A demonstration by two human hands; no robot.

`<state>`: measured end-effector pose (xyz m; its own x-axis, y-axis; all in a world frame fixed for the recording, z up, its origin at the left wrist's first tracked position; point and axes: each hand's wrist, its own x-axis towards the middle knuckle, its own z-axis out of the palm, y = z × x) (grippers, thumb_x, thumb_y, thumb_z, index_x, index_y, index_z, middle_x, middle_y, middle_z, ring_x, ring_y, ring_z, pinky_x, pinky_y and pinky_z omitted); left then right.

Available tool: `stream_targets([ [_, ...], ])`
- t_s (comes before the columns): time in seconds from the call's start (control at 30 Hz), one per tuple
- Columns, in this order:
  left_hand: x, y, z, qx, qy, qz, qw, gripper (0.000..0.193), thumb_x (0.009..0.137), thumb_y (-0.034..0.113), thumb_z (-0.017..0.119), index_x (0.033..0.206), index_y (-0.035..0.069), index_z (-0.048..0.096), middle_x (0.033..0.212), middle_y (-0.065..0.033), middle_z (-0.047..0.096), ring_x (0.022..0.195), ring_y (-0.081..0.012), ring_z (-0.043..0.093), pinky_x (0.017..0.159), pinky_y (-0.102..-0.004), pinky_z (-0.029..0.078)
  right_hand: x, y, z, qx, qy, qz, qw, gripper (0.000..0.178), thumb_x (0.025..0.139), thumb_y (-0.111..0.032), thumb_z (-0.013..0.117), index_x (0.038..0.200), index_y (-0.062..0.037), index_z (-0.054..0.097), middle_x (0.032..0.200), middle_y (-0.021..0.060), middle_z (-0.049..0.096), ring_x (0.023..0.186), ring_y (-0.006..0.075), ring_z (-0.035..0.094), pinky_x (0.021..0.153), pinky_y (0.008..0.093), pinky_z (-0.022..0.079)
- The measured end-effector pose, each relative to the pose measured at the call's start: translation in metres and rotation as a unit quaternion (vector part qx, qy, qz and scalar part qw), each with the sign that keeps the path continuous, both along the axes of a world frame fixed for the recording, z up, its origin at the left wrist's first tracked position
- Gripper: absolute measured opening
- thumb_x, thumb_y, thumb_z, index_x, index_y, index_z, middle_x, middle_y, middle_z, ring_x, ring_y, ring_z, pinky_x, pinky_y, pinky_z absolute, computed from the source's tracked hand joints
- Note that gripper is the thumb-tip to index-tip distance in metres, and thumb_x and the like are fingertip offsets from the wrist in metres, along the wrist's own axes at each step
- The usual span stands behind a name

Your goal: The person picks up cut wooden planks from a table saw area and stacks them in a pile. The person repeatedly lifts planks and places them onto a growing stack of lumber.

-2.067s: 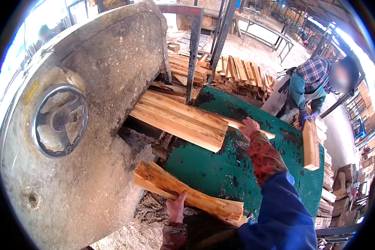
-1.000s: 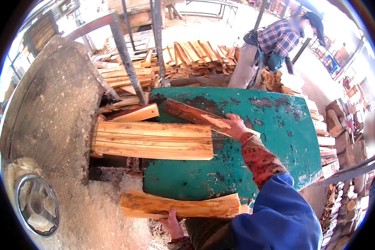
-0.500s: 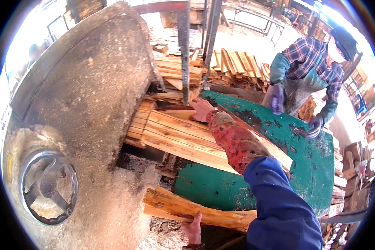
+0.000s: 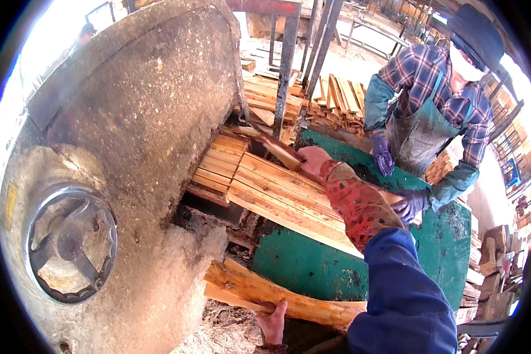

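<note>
My left hand [image 4: 272,324] is at the lower middle, its fingers closed on the near edge of a rough-edged wooden slab [image 4: 289,298]. Another board [image 4: 233,296] shows just under that slab. Farther up, my right hand [image 4: 314,161] grips a narrow wooden strip [image 4: 284,154] with a dark edge, tilted over several flat planks [image 4: 292,192]. My red-patterned sleeve hides part of this strip. At the strip's right end is a co-worker's purple-gloved hand [image 4: 411,206]; their other gloved hand [image 4: 383,154] hangs over the table's far edge.
A large rusty machine housing with a handwheel [image 4: 71,245] fills the left. The planks lie on a green worn table [image 4: 304,259]. A metal post [image 4: 284,76] rises behind them. Stacked boards [image 4: 345,97] stand at the back, and the co-worker [image 4: 430,112] is at the far right.
My right hand has lifted one end of the narrow strip off the planks. The co-worker has leaned in and put a gloved hand on its other end. My left hand keeps its hold.
</note>
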<state>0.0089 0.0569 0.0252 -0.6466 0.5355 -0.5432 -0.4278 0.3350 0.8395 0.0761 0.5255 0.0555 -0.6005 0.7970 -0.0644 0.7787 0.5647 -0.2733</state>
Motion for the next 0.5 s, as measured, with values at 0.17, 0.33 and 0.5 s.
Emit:
stream_targets([
  [0.17, -0.002, -0.005, -0.011, 0.022, -0.009, -0.035, 0.999, 0.022, 0.076, 0.007, 0.078, 0.088, -0.004, 0.064, 0.088, -0.0042, 0.066, 0.078, -0.0117, 0.058, 0.071, -0.0285, 0.049, 0.036, -0.023, 0.055, 0.123, 0.104, -0.011, 0.987, 0.033, 0.077, -0.032, 0.069, 0.091, -0.0042, 0.058, 0.094, 0.0174, 0.059, 0.093, 0.0375, 0.059, 0.081, 0.046, 0.047],
  [0.33, -0.001, -0.013, -0.026, 0.038, -0.06, -0.038, 0.997, 0.027, 0.08, 0.006, 0.074, 0.102, -0.006, 0.065, 0.103, -0.0085, 0.066, 0.093, -0.0152, 0.063, 0.083, -0.0304, 0.052, 0.052, -0.114, 0.135, 0.076, 0.184, 0.109, 0.974, 0.033, 0.075, -0.023, 0.076, 0.09, -0.0009, 0.056, 0.081, 0.0156, 0.051, 0.075, 0.0339, 0.053, 0.069, 0.041, 0.044],
  [0.5, -0.005, -0.017, -0.021, 0.023, -0.011, -0.085, 0.996, 0.035, 0.083, 0.021, 0.076, 0.105, -0.004, 0.064, 0.102, -0.0047, 0.065, 0.09, -0.0125, 0.06, 0.078, -0.028, 0.048, 0.08, -0.223, 0.121, -0.087, 0.162, 0.214, 0.959, 0.034, 0.081, -0.028, 0.073, 0.087, 0.0001, 0.055, 0.076, 0.017, 0.05, 0.07, 0.0348, 0.054, 0.063, 0.0411, 0.044],
])
